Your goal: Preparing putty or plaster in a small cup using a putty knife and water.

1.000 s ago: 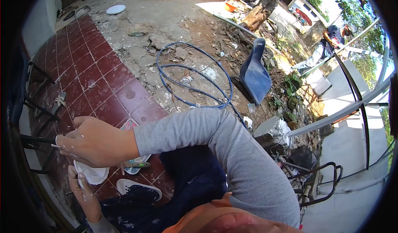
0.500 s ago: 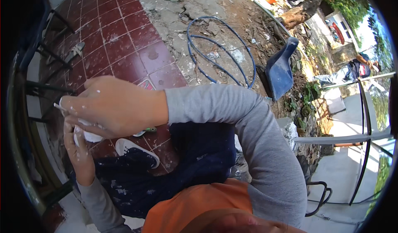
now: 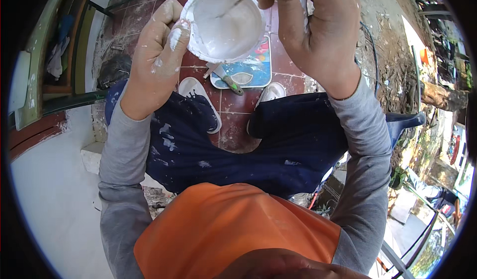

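Observation:
My left hand (image 3: 158,58), spotted with white, grips the left rim of a round white bowl (image 3: 195,44). Inside it lies smooth white paint (image 3: 223,35) or a similar thick liquid. At the upper right, my right hand (image 3: 320,33) is closed around a thin stick (image 3: 246,0). The stick slants down over the bowl, and its lower end meets the white stuff. A white smear runs along the right fingers. Beneath the bowl, a scraper with a green and grey handle (image 3: 231,82) rests on a blue picture-printed tray (image 3: 263,80).
My white shoes (image 3: 201,102) stand on dark red floor tiles (image 3: 231,125) either side of the tray. A wooden frame (image 3: 79,35) and a white wall (image 3: 54,179) border the left. Right lie a dark hose (image 3: 370,40), a blue chair (image 3: 397,125) and a tree trunk (image 3: 447,96).
My view has swung left. My hands, close together before with my right arm across, are now apart. The bowl is in full sight, with the stick dipping in.

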Demonstrator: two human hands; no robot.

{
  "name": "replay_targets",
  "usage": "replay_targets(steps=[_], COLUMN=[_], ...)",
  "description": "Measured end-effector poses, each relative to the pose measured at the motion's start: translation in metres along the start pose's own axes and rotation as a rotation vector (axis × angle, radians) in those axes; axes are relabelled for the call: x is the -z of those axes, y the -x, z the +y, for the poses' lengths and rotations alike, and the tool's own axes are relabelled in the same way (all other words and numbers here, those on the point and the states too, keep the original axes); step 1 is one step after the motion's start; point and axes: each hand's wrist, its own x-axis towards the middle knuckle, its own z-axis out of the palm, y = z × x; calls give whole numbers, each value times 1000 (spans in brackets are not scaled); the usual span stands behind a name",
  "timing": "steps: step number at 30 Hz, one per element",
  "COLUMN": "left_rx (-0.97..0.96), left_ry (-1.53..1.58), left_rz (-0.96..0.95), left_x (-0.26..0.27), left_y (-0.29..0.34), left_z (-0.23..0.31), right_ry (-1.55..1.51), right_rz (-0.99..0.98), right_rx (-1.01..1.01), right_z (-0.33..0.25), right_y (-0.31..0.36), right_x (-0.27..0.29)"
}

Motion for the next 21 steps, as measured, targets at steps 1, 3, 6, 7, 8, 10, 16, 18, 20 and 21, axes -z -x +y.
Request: replay_targets(steps=[1,3,6,7,8,10,16,18,20,21], left_rx=[1,12,9,-1,22,40,1,-26,-4,20], left_ry=[-49,31,113,116,61,4,95,69,40,19], left_rz=[-2,17,3,19,-3,-23,-34,-40,-36,-23], left_x=[0,-1,-3,-1,1,2,-3,-3,-3,-2], left_y=[0,1,2,2,3,2,0,1,1,1], left_z=[-1,-1,1,2,3,4,5,5,5,5], right_ry=[91,-104,-258,-183,-106,-74,-132,-129,-115,-108], right_rz=[-17,-61,-33,-35,-31,-60,-58,-33,-48,-56], right_rx=[18,-91,-252,-174,-96,-73,-119,-180,-181,-181], right_z=[-2,-5,-8,-7,-5,-2,-1,-2,-5,-6], right_y=[0,1,2,2,1,1,4,3,1,0], right_x=[1,2,2,2,1,2,2,4,5,7])
